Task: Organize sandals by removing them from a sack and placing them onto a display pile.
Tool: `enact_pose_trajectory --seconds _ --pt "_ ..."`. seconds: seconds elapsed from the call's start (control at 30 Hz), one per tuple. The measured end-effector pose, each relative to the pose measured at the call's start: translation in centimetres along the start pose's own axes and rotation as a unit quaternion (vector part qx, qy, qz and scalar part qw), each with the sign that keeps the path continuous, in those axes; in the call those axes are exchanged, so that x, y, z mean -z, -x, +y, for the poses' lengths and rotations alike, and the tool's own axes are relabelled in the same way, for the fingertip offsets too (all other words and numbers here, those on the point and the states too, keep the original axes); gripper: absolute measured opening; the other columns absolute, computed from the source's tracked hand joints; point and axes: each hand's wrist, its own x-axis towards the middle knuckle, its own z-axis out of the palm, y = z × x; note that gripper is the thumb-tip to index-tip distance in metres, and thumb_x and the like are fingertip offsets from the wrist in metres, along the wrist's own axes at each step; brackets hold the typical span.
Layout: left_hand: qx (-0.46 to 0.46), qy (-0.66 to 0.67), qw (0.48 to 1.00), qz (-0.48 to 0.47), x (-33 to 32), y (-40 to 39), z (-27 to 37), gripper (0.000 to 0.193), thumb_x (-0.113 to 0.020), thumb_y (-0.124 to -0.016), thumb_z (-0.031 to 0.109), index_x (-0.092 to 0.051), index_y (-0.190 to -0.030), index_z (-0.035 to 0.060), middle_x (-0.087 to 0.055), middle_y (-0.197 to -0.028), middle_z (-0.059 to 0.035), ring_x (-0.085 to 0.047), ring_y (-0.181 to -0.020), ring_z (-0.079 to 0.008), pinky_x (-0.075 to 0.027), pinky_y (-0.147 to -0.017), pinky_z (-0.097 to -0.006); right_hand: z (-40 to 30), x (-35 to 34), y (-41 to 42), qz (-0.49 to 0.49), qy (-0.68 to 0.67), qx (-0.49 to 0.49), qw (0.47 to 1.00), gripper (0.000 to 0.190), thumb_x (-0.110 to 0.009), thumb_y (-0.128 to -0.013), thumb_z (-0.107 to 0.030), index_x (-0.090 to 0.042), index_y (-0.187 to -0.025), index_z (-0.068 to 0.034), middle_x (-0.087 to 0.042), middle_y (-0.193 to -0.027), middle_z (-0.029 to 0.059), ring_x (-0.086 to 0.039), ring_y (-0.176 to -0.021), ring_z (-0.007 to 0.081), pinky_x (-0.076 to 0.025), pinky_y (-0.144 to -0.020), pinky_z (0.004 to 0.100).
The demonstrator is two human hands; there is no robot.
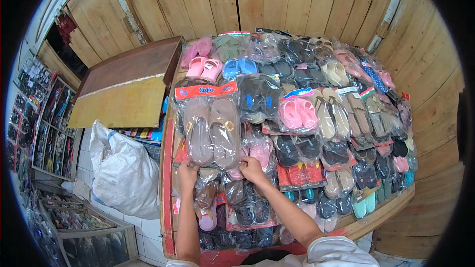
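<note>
A pair of grey-beige sandals in a clear plastic bag (213, 133) with a red header lies over the packed footwear on the table. At the bag's lower left corner, my left hand (189, 174) pinches the plastic. My right hand (251, 170) grips the lower right corner beside the heel of one sandal. Around the bag are black slippers (259, 96) with blue marks and pink clogs (298, 113) in their own bags. Just below my hands lie brown wrapped shoes (207, 193).
Many bagged sandals cover the wooden table (386, 207). To the left, a white woven sack (124, 174) stands on the tiled floor, below a yellow board (118, 100). Glass display cases (94, 244) line the far left. A plank wall (289, 0) rises behind.
</note>
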Motion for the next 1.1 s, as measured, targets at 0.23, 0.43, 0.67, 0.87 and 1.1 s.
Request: enact_pose_trajectory --seconds 0.23,0.43,0.67,0.87,1.1 --pt "0.286 0.490 0.823 -0.037 1.3 0.3 -0.5 0.039 -0.054 -0.083 0.016 -0.050 -0.116 -0.0033 -0.057 -0.099 -0.0166 -0.058 -0.088 -0.0265 -0.051 -0.073 -0.0331 -2.7 0.7 -0.3 0.089 -0.153 -0.073 0.981 0.048 -0.059 -0.080 -0.019 -0.044 -0.120 0.003 -0.063 -0.093 0.0171 -0.064 -0.078 0.0251 -0.051 -0.064 0.0312" --pt "0.320 0.452 0.830 -0.069 1.7 0.6 3.3 0.063 -0.063 -0.082 0.041 -0.042 -0.123 -0.0018 -0.048 -0.119 -0.0152 -0.051 -0.105 -0.0282 -0.047 -0.080 -0.0459 -5.5 -1.1 -0.8 0.005 -0.069 -0.053 0.996 0.067 -0.066 -0.080 -0.032 -0.038 -0.124 0.010 -0.058 -0.106 0.0235 -0.061 -0.095 0.0283 -0.050 -0.079 0.0320" --pt "0.248 0.629 0.736 0.029 1.3 0.9 6.6 0.072 -0.065 -0.078 0.002 -0.024 -0.134 0.0195 -0.042 -0.127 -0.0136 -0.051 -0.108 -0.0319 -0.049 -0.081 -0.0530 -6.7 -2.4 0.8 -0.076 -0.305 -0.027 0.949 0.064 -0.066 -0.082 -0.022 -0.035 -0.128 0.009 -0.054 -0.115 0.0151 -0.057 -0.097 0.0179 -0.050 -0.074 0.0267" --pt "0.192 0.684 0.701 0.068 2.9 1.1 6.3 0.063 -0.062 -0.078 0.001 -0.031 -0.132 0.0096 -0.046 -0.123 -0.0128 -0.051 -0.108 -0.0286 -0.047 -0.088 -0.0490 -5.5 2.9 -4.8 -0.001 -0.474 -0.164 0.865 0.074 -0.057 -0.083 -0.049 -0.029 -0.137 -0.006 -0.047 -0.123 0.0162 -0.050 -0.111 0.0262 -0.041 -0.093 0.0387" --pt "0.212 0.691 0.684 0.097 4.0 3.8 3.6 0.059 -0.063 -0.079 0.003 -0.035 -0.131 0.0061 -0.048 -0.123 -0.0104 -0.050 -0.110 -0.0270 -0.044 -0.092 -0.0469 -6.6 6.3 -16.2 0.192 -0.620 -0.266 0.712 0.051 -0.068 -0.079 -0.034 -0.046 -0.115 -0.005 -0.057 -0.107 0.0167 -0.060 -0.095 0.0321 -0.051 -0.077 0.0482"
